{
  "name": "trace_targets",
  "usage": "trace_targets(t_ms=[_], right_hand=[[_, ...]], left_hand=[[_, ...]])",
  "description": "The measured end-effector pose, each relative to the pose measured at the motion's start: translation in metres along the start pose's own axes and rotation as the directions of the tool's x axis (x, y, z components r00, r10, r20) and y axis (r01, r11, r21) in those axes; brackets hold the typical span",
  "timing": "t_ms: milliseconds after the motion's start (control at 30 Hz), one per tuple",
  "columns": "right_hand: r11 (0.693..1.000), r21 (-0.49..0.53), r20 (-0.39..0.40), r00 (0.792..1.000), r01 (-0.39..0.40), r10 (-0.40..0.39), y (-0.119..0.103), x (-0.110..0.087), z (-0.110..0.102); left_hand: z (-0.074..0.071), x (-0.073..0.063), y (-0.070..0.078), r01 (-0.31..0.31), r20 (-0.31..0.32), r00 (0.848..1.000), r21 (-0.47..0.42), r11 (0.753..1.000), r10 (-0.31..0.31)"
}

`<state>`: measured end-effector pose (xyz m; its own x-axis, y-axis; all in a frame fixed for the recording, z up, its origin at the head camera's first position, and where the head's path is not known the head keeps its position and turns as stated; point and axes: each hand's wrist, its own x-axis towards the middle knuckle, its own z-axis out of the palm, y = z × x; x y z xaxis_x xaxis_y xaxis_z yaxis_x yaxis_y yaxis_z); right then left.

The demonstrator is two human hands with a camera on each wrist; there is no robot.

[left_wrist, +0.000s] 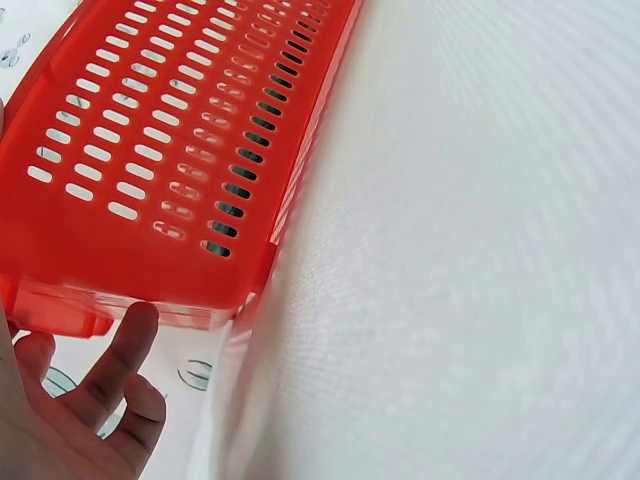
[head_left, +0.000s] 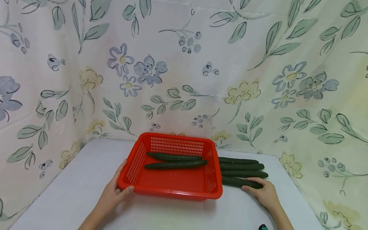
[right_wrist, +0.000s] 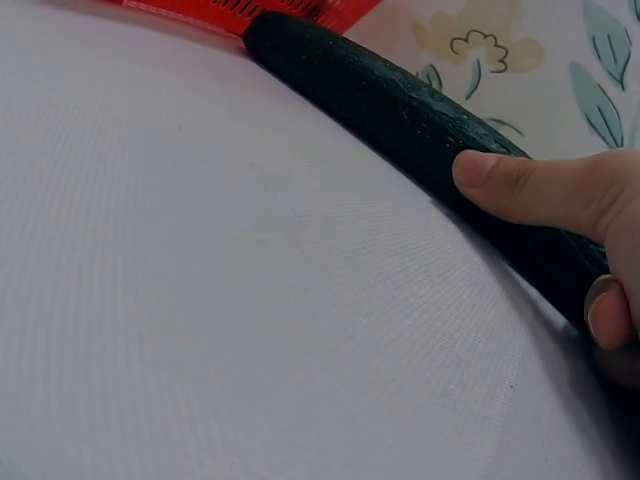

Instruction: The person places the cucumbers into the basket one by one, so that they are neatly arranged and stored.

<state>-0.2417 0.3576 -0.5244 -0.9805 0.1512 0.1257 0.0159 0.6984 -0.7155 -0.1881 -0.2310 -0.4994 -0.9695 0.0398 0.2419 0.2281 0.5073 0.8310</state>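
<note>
A red plastic basket [head_left: 178,193] with slotted walls stands on the white table. Two dark green cucumbers [head_left: 176,164] lie inside it, side by side toward the back. My left hand [head_left: 113,191] holds the basket's front left corner, its thumb at the front rim; in the left wrist view some fingers [left_wrist: 128,345] curl beside the red wall. Right of the basket, my right hand [head_left: 265,192] grips the right end of the nearest cucumber [right_wrist: 375,100], thumb on the near side. That cucumber's left end lies close by the basket wall. Several more cucumbers [head_left: 244,173] lie in a row behind it.
A white cloth-covered table [head_left: 80,179] extends around the basket. Behind it hangs a floral curtain [head_left: 184,80], also spreading along both sides. A small dark and green object [head_left: 263,227] shows at the bottom edge, near the right forearm.
</note>
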Motion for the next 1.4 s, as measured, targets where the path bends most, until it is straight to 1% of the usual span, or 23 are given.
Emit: trace_targets(t_ms=[67, 200, 467, 500, 600, 733, 933, 1000, 1067, 1167, 1400], right_hand=[[1.0, 0.02, -0.001, 1.0, -0.002, 0.002, 0.0, 0.0, 0.0], [1.0, 0.027, -0.01, 1.0, 0.013, -0.013, -0.001, -0.001, -0.001], [0.998, 0.058, -0.027, 1.0, 0.004, -0.002, -0.009, -0.001, -0.007], [0.999, 0.052, -0.028, 1.0, 0.01, -0.008, -0.01, -0.002, -0.009], [0.999, -0.011, -0.045, 0.998, 0.04, -0.041, -0.012, -0.002, -0.013], [0.997, -0.043, -0.055, 0.997, 0.058, -0.061, -0.014, -0.003, -0.017], [0.999, 0.031, -0.05, 0.999, 0.021, -0.019, -0.014, -0.003, -0.023], [0.996, 0.089, -0.059, 0.998, 0.003, 0.002, -0.013, -0.004, -0.026], [0.988, 0.154, -0.069, 0.997, -0.019, 0.03, -0.011, -0.005, -0.03], [0.966, 0.255, -0.083, 0.994, -0.051, 0.074, -0.01, -0.006, -0.037], [0.942, 0.325, -0.136, 0.983, -0.077, 0.127, -0.013, -0.006, -0.056]], left_hand=[[0.0, 0.0, 0.0, -0.001, 0.0, 1.0, 0.004, 1.0, 0.001], [-0.001, 0.0, 0.0, -0.01, -0.005, 1.0, 0.02, 1.0, 0.01], [0.0, 0.0, -0.001, -0.007, -0.002, 1.0, 0.02, 1.0, 0.007], [0.0, 0.001, -0.001, -0.005, 0.0, 1.0, 0.018, 1.0, 0.005], [0.0, 0.001, -0.001, -0.005, 0.001, 1.0, 0.022, 1.0, 0.005], [0.0, 0.001, -0.002, -0.005, 0.004, 1.0, 0.037, 0.999, 0.005], [0.0, 0.0, 0.0, -0.002, 0.001, 1.0, 0.034, 0.999, 0.002], [0.0, 0.0, 0.0, -0.002, 0.0, 1.0, 0.036, 0.999, 0.002], [0.0, 0.0, 0.0, -0.005, 0.0, 1.0, 0.041, 0.999, 0.005], [-0.001, 0.0, 0.0, -0.007, 0.0, 1.0, 0.045, 0.999, 0.007], [-0.001, 0.001, -0.001, -0.003, 0.002, 1.0, 0.038, 0.999, 0.003]])
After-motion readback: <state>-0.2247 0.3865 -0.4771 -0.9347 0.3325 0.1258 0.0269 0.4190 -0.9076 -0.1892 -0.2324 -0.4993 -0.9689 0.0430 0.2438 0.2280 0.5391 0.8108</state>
